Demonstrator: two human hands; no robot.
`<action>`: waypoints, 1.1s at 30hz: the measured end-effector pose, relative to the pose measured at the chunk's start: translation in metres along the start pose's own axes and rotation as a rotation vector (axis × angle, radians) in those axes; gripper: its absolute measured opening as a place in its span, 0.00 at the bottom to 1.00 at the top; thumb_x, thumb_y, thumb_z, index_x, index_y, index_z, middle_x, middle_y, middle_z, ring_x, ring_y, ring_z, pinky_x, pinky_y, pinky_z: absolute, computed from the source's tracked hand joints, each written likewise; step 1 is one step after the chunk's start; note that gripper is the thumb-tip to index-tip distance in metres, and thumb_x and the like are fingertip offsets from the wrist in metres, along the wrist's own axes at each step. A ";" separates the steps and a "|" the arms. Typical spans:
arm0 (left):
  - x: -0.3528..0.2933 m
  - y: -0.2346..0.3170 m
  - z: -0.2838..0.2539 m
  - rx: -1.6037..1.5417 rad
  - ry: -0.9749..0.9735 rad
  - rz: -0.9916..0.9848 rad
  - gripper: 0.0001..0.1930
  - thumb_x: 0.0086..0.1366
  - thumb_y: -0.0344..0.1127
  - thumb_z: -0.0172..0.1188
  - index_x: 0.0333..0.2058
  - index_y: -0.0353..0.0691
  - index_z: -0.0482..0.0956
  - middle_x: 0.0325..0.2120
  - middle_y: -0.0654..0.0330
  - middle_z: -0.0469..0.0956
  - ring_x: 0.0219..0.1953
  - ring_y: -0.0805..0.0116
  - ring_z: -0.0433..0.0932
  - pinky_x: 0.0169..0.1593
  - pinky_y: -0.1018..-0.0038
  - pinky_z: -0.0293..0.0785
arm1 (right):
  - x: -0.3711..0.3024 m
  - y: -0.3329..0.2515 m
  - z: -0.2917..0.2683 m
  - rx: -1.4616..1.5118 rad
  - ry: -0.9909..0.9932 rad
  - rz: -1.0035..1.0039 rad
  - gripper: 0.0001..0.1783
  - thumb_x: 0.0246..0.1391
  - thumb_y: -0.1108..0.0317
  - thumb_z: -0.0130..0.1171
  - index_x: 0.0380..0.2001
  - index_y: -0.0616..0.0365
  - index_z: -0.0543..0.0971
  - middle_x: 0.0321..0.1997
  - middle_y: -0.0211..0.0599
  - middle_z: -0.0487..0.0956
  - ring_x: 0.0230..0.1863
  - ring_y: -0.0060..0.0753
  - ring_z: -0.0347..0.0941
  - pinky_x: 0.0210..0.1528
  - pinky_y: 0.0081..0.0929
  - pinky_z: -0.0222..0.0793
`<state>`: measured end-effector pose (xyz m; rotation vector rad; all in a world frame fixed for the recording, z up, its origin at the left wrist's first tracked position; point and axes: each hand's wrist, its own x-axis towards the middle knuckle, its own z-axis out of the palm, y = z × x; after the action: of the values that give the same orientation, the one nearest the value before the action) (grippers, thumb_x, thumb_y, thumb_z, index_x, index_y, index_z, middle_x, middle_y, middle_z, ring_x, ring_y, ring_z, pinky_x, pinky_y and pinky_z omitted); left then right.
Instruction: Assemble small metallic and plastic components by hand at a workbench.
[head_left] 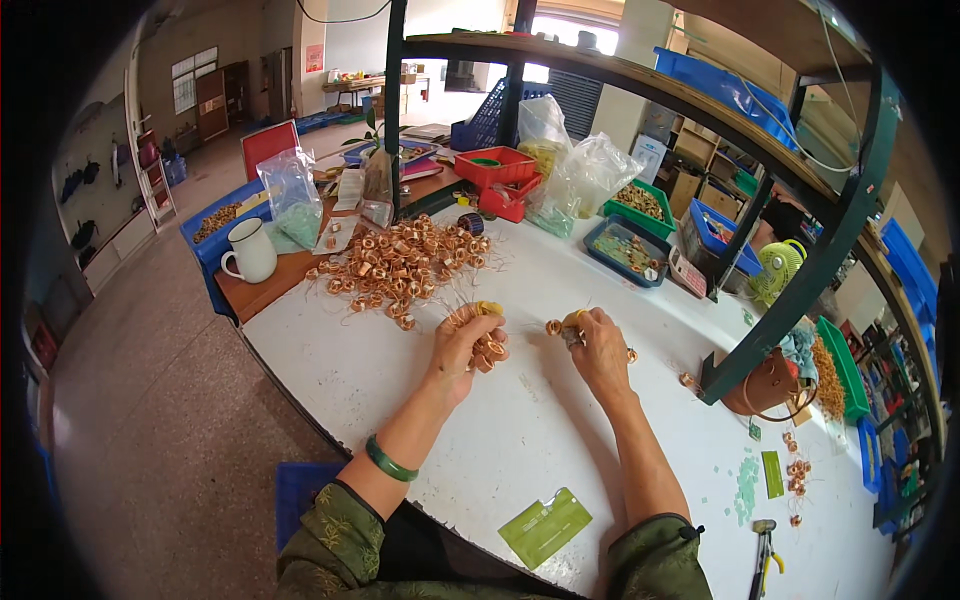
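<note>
Several small copper wire coils [487, 352] with loose wire ends are bunched in my left hand [458, 355], its fingers curled round them. My right hand [603, 352] is closed, back up, low over the white table; what its fingers grip is hidden. Yellow coverings show at the fingertips of both hands. One copper coil [553, 327] is just left of my right fingertips, and another [631, 356] shows at that hand's right side. Beyond my left hand lies a large heap of copper coils [405, 262], wires sticking out.
A white mug [252, 251] stands on the left. Behind the heap are red bins [495, 167] and clear plastic bags [585, 180]. A dark tray [627, 249] sits farther right. Nearer are a green card [545, 528], a hammer [763, 550] and a brown bag [763, 385]. A green shelf post [800, 250] rises at right.
</note>
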<state>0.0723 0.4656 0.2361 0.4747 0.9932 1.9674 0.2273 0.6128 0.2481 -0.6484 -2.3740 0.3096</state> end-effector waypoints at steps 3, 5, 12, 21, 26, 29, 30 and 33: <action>-0.004 0.005 0.006 -0.006 0.031 0.019 0.04 0.57 0.33 0.61 0.31 0.42 0.78 0.19 0.65 0.73 0.14 0.76 0.74 0.14 0.87 0.55 | 0.003 -0.004 -0.005 0.041 0.084 0.001 0.15 0.40 0.84 0.53 0.34 0.56 0.79 0.32 0.38 0.74 0.32 0.37 0.70 0.37 0.29 0.67; -0.006 0.006 0.010 -0.028 0.068 0.036 0.04 0.57 0.32 0.60 0.32 0.42 0.78 0.19 0.65 0.73 0.14 0.76 0.74 0.14 0.87 0.55 | 0.004 -0.004 -0.006 0.122 0.163 -0.010 0.16 0.42 0.84 0.51 0.35 0.57 0.78 0.31 0.37 0.74 0.32 0.35 0.70 0.36 0.27 0.66; -0.005 0.007 0.007 0.020 0.058 0.062 0.06 0.58 0.31 0.58 0.35 0.41 0.79 0.19 0.66 0.73 0.15 0.78 0.73 0.14 0.87 0.55 | 0.007 -0.023 -0.012 0.950 -0.038 0.297 0.15 0.48 0.81 0.44 0.38 0.61 0.75 0.34 0.38 0.78 0.33 0.27 0.70 0.36 0.20 0.64; -0.011 0.000 0.016 0.212 -0.168 0.069 0.11 0.60 0.32 0.59 0.42 0.43 0.80 0.19 0.69 0.73 0.15 0.82 0.70 0.14 0.87 0.58 | 0.004 -0.027 -0.012 1.368 -0.480 0.460 0.19 0.49 0.81 0.39 0.42 0.60 0.75 0.32 0.39 0.79 0.31 0.24 0.71 0.36 0.17 0.66; -0.015 0.002 0.017 0.188 -0.083 0.069 0.09 0.60 0.34 0.61 0.40 0.43 0.79 0.19 0.69 0.73 0.14 0.82 0.69 0.14 0.87 0.58 | 0.004 -0.040 -0.019 1.035 -0.373 0.441 0.19 0.48 0.81 0.42 0.43 0.60 0.76 0.30 0.38 0.79 0.31 0.24 0.70 0.35 0.16 0.65; -0.013 0.001 0.020 0.247 -0.064 0.038 0.08 0.60 0.34 0.62 0.38 0.42 0.79 0.19 0.68 0.73 0.14 0.82 0.69 0.14 0.87 0.59 | 0.003 -0.042 -0.017 0.889 -0.105 0.278 0.20 0.48 0.82 0.44 0.43 0.60 0.77 0.30 0.37 0.78 0.30 0.23 0.68 0.34 0.16 0.64; -0.013 0.001 0.021 0.277 -0.055 0.023 0.07 0.60 0.34 0.62 0.37 0.42 0.79 0.19 0.68 0.74 0.14 0.82 0.69 0.14 0.86 0.60 | 0.002 -0.042 -0.015 0.812 0.026 0.197 0.20 0.48 0.82 0.45 0.43 0.60 0.78 0.30 0.36 0.77 0.30 0.23 0.67 0.34 0.16 0.64; -0.012 -0.002 0.021 0.357 -0.047 0.032 0.07 0.60 0.34 0.62 0.36 0.41 0.79 0.19 0.67 0.74 0.14 0.81 0.68 0.14 0.85 0.61 | 0.001 -0.050 -0.014 0.678 0.132 0.083 0.20 0.47 0.83 0.46 0.43 0.61 0.79 0.30 0.34 0.76 0.29 0.23 0.66 0.33 0.17 0.63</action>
<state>0.0935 0.4658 0.2477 0.7343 1.3206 1.8012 0.2169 0.5716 0.2777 -0.4195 -1.9382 1.0148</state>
